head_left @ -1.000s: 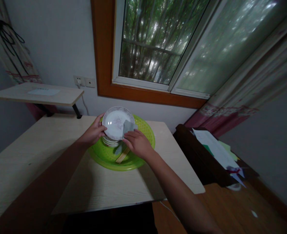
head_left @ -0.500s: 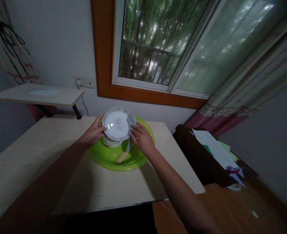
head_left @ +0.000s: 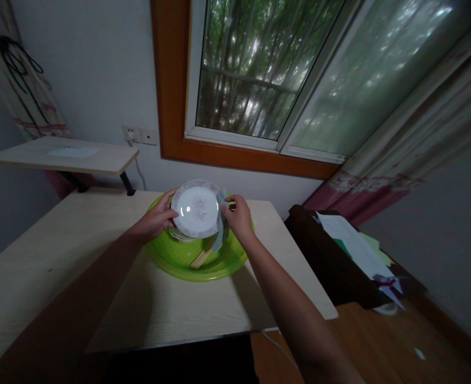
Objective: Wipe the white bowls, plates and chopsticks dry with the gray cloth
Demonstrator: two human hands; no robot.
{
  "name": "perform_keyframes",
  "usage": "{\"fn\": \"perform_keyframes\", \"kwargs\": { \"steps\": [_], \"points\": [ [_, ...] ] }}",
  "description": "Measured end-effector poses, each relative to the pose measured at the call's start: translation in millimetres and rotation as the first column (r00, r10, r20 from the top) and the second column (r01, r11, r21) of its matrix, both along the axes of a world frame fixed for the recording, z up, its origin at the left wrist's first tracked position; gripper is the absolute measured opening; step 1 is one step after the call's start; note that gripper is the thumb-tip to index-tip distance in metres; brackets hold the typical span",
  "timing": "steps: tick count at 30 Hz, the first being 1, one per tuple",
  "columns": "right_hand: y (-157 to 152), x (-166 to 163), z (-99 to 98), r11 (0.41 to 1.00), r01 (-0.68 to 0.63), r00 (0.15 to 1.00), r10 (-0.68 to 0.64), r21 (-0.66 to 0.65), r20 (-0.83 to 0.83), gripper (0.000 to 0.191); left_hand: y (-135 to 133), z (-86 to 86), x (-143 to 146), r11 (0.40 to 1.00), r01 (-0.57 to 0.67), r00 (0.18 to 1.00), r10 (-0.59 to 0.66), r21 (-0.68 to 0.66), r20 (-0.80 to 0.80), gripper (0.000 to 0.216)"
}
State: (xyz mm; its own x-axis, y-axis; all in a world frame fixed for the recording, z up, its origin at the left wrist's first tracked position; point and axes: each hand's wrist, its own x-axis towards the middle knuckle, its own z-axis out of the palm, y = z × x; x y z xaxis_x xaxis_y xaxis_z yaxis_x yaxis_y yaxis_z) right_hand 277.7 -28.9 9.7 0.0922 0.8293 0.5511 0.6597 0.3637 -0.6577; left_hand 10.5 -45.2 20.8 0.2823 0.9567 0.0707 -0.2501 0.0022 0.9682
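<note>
My left hand (head_left: pixel 159 217) is closed on the left rim of a white plate (head_left: pixel 197 209) with a grey floral pattern, its thumb on the top face. The plate is tilted toward me above a green basin (head_left: pixel 203 274). At its right edge my right hand (head_left: pixel 238 216) pinches a thin grey-green cloth (head_left: pixel 220 229), which hangs down along the rim. Under the plate, a stack of white dishes (head_left: pixel 182 236) shows in part inside the basin. A bundle of wooden chopsticks (head_left: pixel 201 257) lies in the basin, its far end hidden by the cloth.
The basin stands on a light wooden table (head_left: pixel 195 314) below a window (head_left: pixel 255 69). A small raised shelf (head_left: pixel 111 160) with a paper on it is at the back left. To the right, a dark brown box-like piece (head_left: pixel 319 250) holds papers (head_left: pixel 355 240).
The plate has shifted slightly right and down. My right hand has moved right, from fingers spread over the plate's edge to a pinch on the cloth beside the rim.
</note>
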Motion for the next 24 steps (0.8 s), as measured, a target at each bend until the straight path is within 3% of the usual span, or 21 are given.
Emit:
{"fn": "perform_keyframes", "kwargs": {
  "steps": [8,15,24],
  "points": [
    [11,1,-1.2,0.989,0.011,0.987,-0.035,-0.147,-0.159,0.035,-2,1.4,0,1.000,0.008,1.000,-0.008,0.012,0.012,0.083],
    [8,5,-8.4,0.971,-0.087,0.977,0.039,-0.223,-0.209,0.037,2,-2.9,-1,1.000,-0.007,1.000,0.007,0.011,0.013,0.087],
    [-4,-3,-13.7,0.910,-0.252,0.896,0.092,-0.329,-0.434,0.036,4,-4.1,-2,0.999,-0.034,0.998,0.033,0.017,0.054,0.085]
  ]
}}
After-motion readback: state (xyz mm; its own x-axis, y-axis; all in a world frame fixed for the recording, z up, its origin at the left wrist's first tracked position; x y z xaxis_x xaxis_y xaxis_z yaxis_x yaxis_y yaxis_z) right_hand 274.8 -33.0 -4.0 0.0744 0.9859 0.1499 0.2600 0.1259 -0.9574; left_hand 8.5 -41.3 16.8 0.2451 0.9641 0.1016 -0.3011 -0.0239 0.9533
